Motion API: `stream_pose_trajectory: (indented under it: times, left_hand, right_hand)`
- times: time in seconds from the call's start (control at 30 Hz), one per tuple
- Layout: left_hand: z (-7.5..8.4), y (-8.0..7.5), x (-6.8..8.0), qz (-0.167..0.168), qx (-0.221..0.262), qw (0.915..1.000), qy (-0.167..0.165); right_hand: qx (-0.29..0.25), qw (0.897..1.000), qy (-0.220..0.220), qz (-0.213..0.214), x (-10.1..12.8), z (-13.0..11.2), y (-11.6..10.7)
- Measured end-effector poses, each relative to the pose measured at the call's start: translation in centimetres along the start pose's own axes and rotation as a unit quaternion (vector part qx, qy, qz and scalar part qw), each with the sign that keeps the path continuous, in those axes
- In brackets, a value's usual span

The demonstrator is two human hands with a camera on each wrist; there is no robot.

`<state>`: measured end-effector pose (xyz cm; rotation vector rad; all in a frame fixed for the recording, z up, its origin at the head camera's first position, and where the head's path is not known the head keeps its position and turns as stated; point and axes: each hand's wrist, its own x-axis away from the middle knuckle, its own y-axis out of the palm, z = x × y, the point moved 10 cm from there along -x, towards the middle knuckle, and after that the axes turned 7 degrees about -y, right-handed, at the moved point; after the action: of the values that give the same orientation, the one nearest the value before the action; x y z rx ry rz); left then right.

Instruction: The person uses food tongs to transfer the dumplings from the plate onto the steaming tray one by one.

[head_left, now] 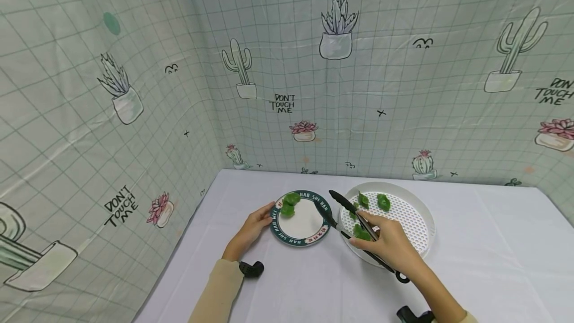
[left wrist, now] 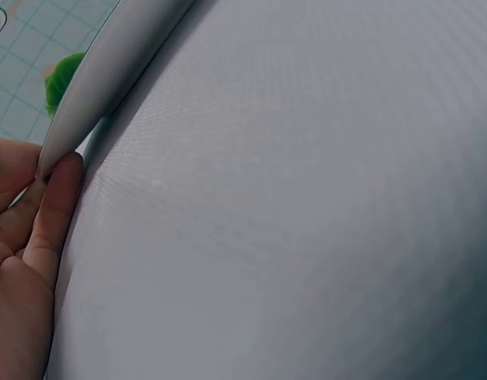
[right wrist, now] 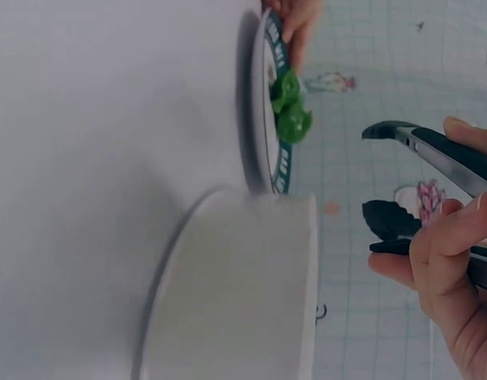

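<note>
Two green pepper pieces (head_left: 290,205), as far as their small size lets me judge, lie side by side at the far left of the green-rimmed plate (head_left: 305,243). At least four more sit on the perforated floor of the round white draining basket (head_left: 426,213) to the plate's right. The pieces on the plate are close to its rim, so a bump there, or a pull from the hand at that edge, could tip one onto the white tablecloth (head_left: 291,288). The basket has a raised wall; if the tongs (head_left: 368,227) came down too low or at a slant, a tip could catch on it and jolt the pieces inside. A light or off-centre nip could also let a piece slip into the narrow space between plate and basket.

As for the grip, the right hand (head_left: 394,245) holds the tongs by their arms, thumb on one and fingers on the other. Their black tips stand well spread, with nothing between them, and point left, above the right side of the plate and the basket's left edge. The left hand (head_left: 249,231) pinches the plate's left rim between thumb and fingers; whether that edge is lifted off the cloth, I cannot tell.
</note>
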<state>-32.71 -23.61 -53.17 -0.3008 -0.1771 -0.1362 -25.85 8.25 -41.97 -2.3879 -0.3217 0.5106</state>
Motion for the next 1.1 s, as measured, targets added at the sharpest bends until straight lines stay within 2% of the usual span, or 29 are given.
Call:
stream_pose_trajectory:
  times: [0.37,0.63,0.87,1.1]
  left_hand:
    - [-0.1,-0.1,0.0,-0.004,-0.010,0.9999,0.003]
    - [-0.1,-0.2,0.0,-0.011,-0.008,0.9999,0.009]
    - [-0.3,-0.4,0.0,-0.009,0.002,0.9999,0.008]
    - [0.1,-0.4,0.2,-0.010,-0.005,0.9998,0.015]
  right_hand:
    - [-0.007,0.999,-0.038,-0.011,-1.0,-1.4,3.7]
    - [-0.007,0.999,-0.045,-0.020,-1.6,-1.6,6.2]
    - [0.011,0.997,-0.067,-0.024,-2.0,-1.9,7.9]
    - [0.012,0.997,-0.066,-0.030,-2.6,-1.9,9.0]
